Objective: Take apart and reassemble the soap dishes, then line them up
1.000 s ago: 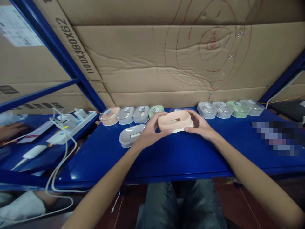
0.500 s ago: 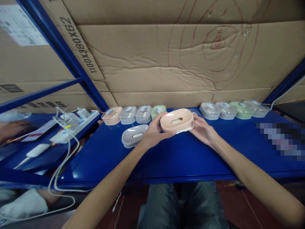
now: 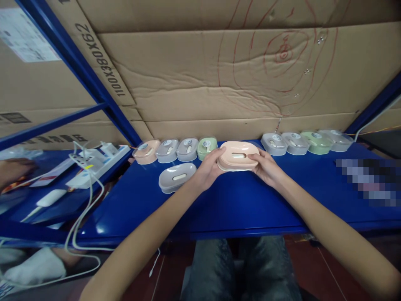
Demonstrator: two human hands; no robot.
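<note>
Both my hands hold a peach oval soap dish (image 3: 238, 155) with a slot in its middle, low over the blue shelf (image 3: 238, 200) near the back row. My left hand (image 3: 208, 169) grips its left end and my right hand (image 3: 266, 167) grips its right end. A grey soap dish (image 3: 177, 177) lies alone on the shelf just left of my left hand. Behind it stands a row of lidded dishes: peach (image 3: 145, 151), two grey (image 3: 166, 150), and green (image 3: 206, 146).
Another row of lidded dishes, grey (image 3: 273, 143) and green (image 3: 315, 141), lines the back right against a cardboard wall (image 3: 219, 83). A white power strip (image 3: 94, 165) with cables lies on the left shelf. My knees (image 3: 241, 267) show below the shelf edge.
My hands have carried the peach dish away from me, towards the gap in the back row, and lowered it closer to the shelf.
</note>
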